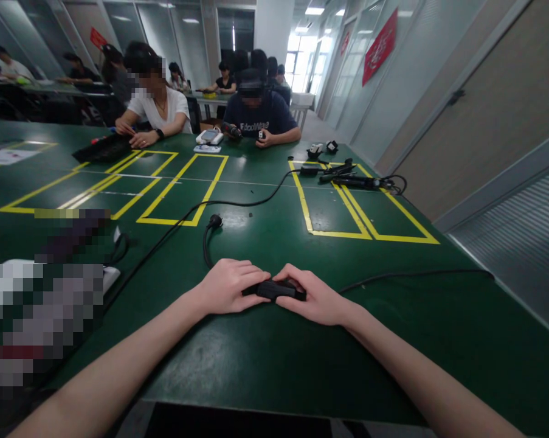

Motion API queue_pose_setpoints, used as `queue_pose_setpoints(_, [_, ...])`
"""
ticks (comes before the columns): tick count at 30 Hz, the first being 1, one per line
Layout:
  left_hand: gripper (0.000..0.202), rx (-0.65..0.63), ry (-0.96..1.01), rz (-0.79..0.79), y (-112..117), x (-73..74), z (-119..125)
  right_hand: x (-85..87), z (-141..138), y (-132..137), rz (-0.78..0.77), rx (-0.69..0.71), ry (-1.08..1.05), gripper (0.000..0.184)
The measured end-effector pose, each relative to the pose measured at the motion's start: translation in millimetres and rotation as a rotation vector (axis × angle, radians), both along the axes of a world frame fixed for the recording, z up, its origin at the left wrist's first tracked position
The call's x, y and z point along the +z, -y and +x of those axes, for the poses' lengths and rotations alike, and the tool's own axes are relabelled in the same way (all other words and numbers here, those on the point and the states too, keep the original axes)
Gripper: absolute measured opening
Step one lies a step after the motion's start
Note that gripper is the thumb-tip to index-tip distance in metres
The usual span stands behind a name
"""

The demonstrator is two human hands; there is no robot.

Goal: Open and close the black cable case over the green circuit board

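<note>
A small black device [274, 290] lies on the green table [265, 353] close in front of me. My left hand [231, 286] rests over its left end with fingers curled onto it. My right hand [313, 298] covers its right end in the same way. A black cable [415, 274] runs from under my right hand off to the right. Another black cable with a plug [214, 222] lies just beyond my left hand.
Yellow tape rectangles [183, 188] mark the tabletop. Black tools and cables [356, 179] lie at the far right. Two people sit across the table, a white device [209, 137] between them. Blurred items lie at my left. A wall runs along the right.
</note>
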State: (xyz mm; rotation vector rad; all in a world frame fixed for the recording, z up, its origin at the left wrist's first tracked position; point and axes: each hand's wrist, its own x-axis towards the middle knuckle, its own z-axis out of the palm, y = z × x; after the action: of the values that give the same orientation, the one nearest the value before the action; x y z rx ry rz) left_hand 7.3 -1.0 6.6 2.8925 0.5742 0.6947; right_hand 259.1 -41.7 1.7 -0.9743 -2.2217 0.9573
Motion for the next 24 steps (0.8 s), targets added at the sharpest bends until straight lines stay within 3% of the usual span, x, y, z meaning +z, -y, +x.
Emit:
queue_pose_setpoints(3, [0.038,0.0,-0.013,0.014,1,-2.5,1,5.2,2,2,-0.121,0.048,-0.01,0.028])
queue_pose_setpoints(8, [0.041,0.055,0.057,0.047,0,-3.3,2,10.2,0,3,-0.172,-0.005,-0.057,0.028])
queue_pose_setpoints(12, [0.046,0.14,0.197,0.145,0,3.1,6,14.5,1,0,-0.376,-0.047,-0.263,0.037])
queue_pose_setpoints(14, [0.053,0.179,0.283,0.226,1,5.7,8,19.6,7,-5,-0.453,-0.137,-0.407,0.04])
queue_pose_setpoints(16, [0.055,0.183,0.307,0.236,3,6.2,9,27.9,17,-12,-0.431,-0.286,-0.549,0.04])
queue_pose_setpoints(19, [0.05,0.107,0.216,0.103,4,3.0,11,43.2,43,-22,-0.335,-0.49,-0.668,0.036])
queue_pose_setpoints(24, [0.037,0.007,0.097,-0.101,5,-4.4,14,54.4,106,-37,-0.112,-0.69,-0.751,0.035])
